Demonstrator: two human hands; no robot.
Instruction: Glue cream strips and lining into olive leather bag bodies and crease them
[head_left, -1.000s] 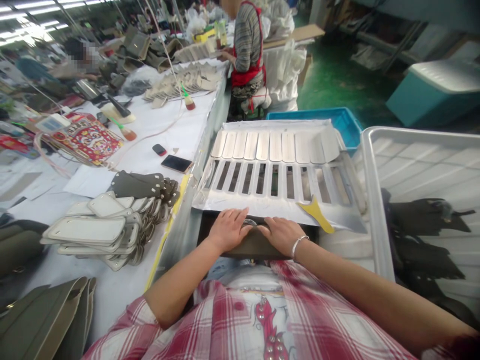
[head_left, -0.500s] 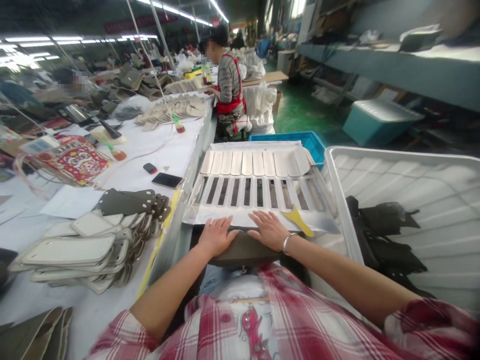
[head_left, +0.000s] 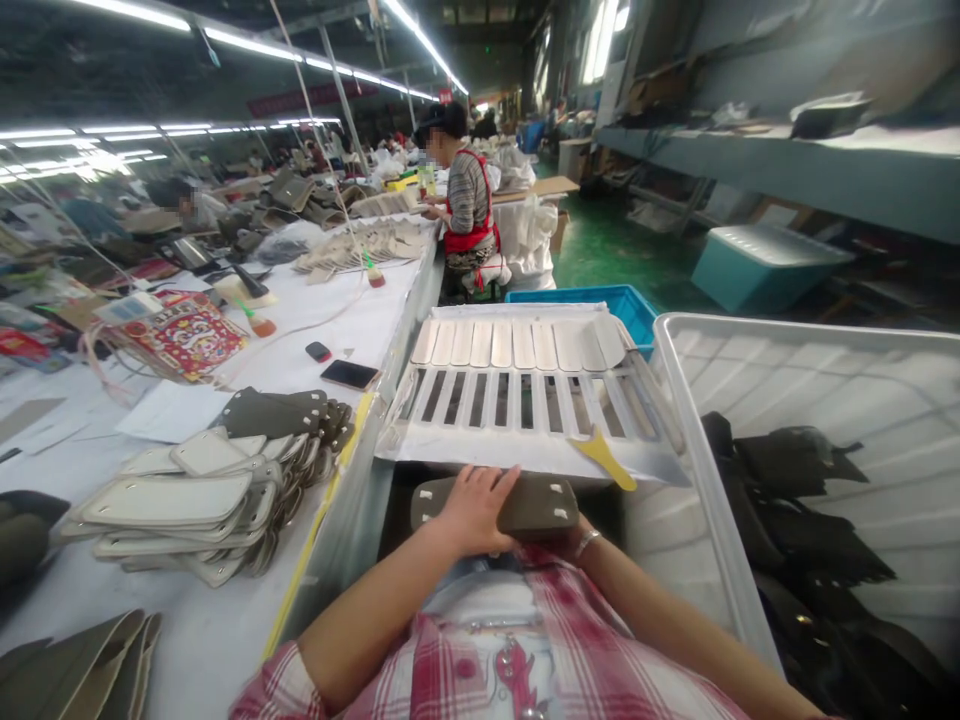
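An olive-grey bag piece [head_left: 536, 508], long with rounded ends and small pale tabs near its corners, is held low before my body. My left hand [head_left: 480, 508] lies across its middle, fingers over the far side and thumb toward me, gripping it. At the right end of the piece is my right hand [head_left: 583, 532]; its fingers are hidden behind or under the piece. Just beyond stands a white slotted rack [head_left: 480, 445] with a row of pale strips [head_left: 501, 343] along its back. A yellow scraper-like tool [head_left: 606, 460] rests on the rack's front right.
On the left table, pale panels [head_left: 169, 500] and dark panels [head_left: 274, 412] are stacked near a phone [head_left: 349, 374]. A big white bin [head_left: 675, 400] holding dark pieces [head_left: 799, 460] stands right. A blue crate [head_left: 637, 305] sits behind the rack; a co-worker [head_left: 469, 205] works farther off.
The bag piece has come up and turned so its tabbed face shows. My left hand moved right onto its middle, while my right hand left the top and went down behind its right end.
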